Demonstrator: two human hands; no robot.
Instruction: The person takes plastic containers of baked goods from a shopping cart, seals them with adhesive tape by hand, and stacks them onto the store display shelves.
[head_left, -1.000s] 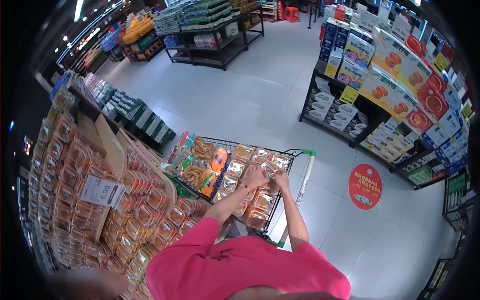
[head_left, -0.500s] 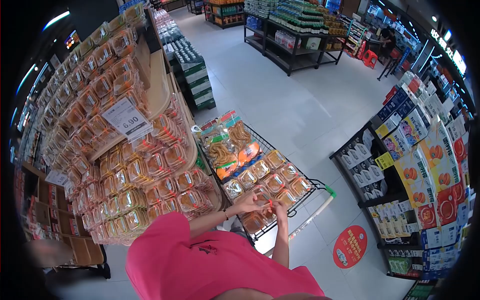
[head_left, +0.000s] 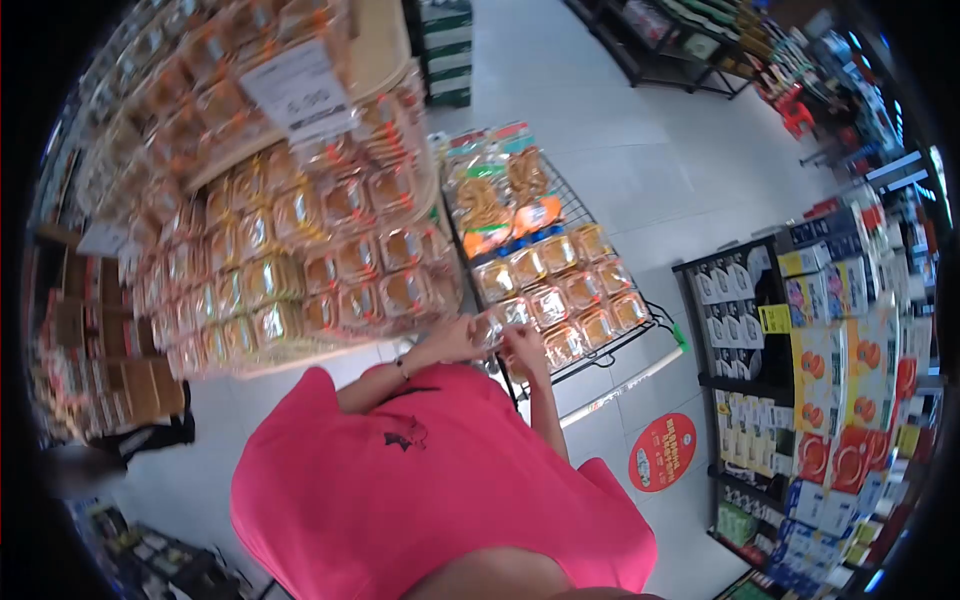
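Observation:
My left hand (head_left: pixel 460 340) grips a clear plastic food box (head_left: pixel 487 329) from its left, over the near left corner of the shopping cart (head_left: pixel 590 362). On the box's right side, the curled fingers of my right hand (head_left: pixel 527 352) close in on its edge; their tips are partly hidden. Below and beyond my hands, rows of similar clear boxes (head_left: pixel 582 290) with brown food lie in the cart. Bags of twisted brown snacks (head_left: pixel 486 200) lie at its far end.
On my left rises a display stacked with similar boxes (head_left: pixel 345 250), with a price sign (head_left: pixel 297 92) on it. A shelf of boxed goods (head_left: pixel 830 370) stands to the right. A red floor sticker (head_left: pixel 662 452) lies beside the cart handle (head_left: pixel 625 390).
The view has tilted down and turned, so the cart sits farther right and higher. My hands, with the box, have shifted left toward the cart's near left edge.

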